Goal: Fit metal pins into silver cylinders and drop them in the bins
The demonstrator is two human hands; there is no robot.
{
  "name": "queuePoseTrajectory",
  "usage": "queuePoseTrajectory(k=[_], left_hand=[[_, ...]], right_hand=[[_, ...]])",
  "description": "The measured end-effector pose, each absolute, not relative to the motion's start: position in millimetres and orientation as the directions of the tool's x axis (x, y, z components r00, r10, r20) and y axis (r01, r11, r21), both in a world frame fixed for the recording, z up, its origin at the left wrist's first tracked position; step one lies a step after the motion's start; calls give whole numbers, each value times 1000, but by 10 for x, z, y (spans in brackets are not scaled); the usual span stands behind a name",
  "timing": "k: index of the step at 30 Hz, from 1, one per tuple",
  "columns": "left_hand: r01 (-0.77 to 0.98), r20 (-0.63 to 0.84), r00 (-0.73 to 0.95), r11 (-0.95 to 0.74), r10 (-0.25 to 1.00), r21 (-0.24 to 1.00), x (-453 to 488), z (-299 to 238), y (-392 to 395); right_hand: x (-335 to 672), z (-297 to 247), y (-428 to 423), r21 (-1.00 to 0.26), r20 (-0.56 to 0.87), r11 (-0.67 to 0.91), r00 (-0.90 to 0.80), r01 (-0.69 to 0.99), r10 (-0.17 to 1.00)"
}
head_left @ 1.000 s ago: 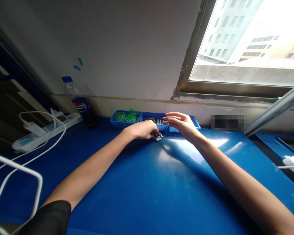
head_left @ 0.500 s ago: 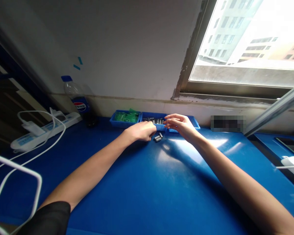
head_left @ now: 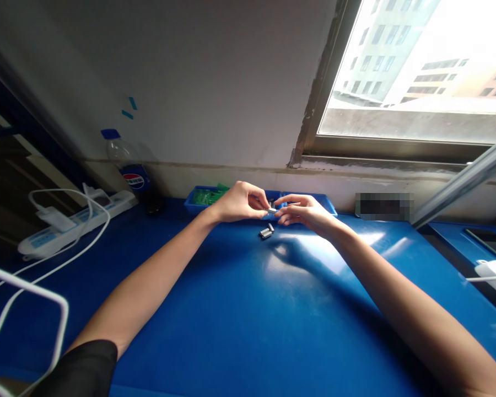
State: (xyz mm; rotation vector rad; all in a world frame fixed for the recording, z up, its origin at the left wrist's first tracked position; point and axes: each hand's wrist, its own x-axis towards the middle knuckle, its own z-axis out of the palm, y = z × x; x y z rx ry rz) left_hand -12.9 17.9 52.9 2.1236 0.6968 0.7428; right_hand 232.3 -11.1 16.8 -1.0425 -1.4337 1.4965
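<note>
My left hand and my right hand meet fingertip to fingertip just above the blue table, in front of the blue parts trays. Both pinch a small silver metal part between them. Two more small metal parts lie loose on the table right below the hands. The left tray holds green pieces. The middle tray is mostly hidden behind my hands.
A cola bottle stands by the wall at the left. A white power strip with plugs and white cables lies further left. A white wire frame sits at the near left edge. A metal rail slants at the right.
My left hand let go of the parts on the table and rose. Both hands came together above them and now pinch one small metal part.
</note>
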Motion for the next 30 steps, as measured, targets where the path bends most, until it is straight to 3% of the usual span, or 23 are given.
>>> queuePoseTrajectory(k=[7, 14, 17, 20, 24, 30], left_hand=[[192, 297, 629, -514, 719, 836, -112, 465, 223], [242, 304, 647, -567, 699, 787, -84, 431, 228], [366, 294, 640, -617, 711, 697, -93, 464, 212], [474, 166, 731, -667, 662, 575, -102, 485, 180], [470, 25, 840, -749, 542, 468, -46, 403, 135], [520, -4, 841, -805, 541, 286, 80, 237, 79]], right_hand=[[2285, 148, -133, -996, -28, -60, -393, -71, 919], [2233, 137, -143, -997, 3, -24, -346, -74, 938], [2225, 140, -141, -998, 47, 34, -296, -48, 954], [2222, 144, -134, -991, 134, 129, -192, -40, 972], [2238, 137, -104, -982, 178, 166, -146, -90, 973], [2260, 127, -78, -990, 140, 135, -107, -46, 984]])
